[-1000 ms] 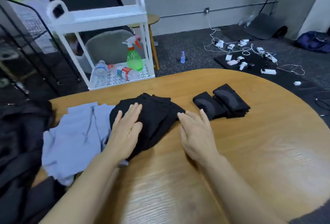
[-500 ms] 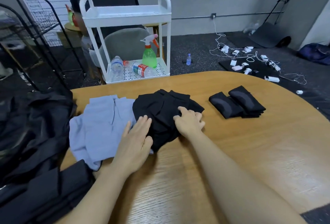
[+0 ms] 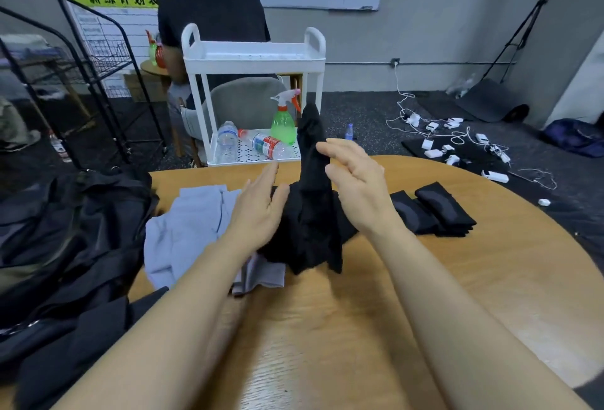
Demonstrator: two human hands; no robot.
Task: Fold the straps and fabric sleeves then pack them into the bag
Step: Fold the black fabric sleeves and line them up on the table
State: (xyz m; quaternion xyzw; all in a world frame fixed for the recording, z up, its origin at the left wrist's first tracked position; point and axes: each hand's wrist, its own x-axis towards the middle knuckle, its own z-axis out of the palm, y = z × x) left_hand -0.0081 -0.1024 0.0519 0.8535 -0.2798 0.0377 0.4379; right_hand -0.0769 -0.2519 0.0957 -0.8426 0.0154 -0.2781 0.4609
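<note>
Black sleeve [image 3: 310, 187] stands raised between 2 hands — right hand [image 3: 356, 187] seemingly pinching it, left hand [image 3: 258, 210] with fingers straight, beside it.

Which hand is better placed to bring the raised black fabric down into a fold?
Right. The right hand is up beside the lifted end of the black fabric; the left hand sits lower, by its base.
</note>
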